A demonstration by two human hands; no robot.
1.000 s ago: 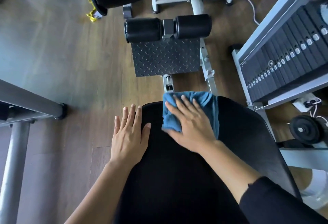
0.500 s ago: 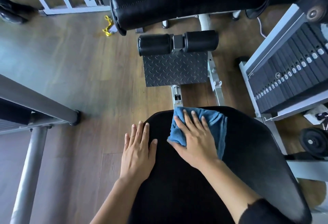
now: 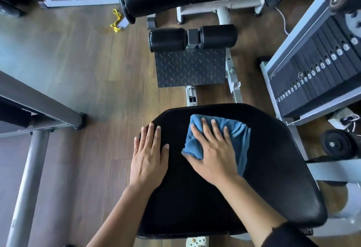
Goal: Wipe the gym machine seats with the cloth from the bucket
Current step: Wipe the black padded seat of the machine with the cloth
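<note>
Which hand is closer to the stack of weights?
Right. The right hand presses the blue cloth on the seat, left of the weight stack; the left hand rests at the seat's left edge, farther away.

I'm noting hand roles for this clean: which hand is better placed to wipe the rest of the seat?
Probably right. The right hand presses flat on the blue cloth on the seat, ready to sweep. The left hand rests flat on the seat's left edge, apart from the cloth.
</note>
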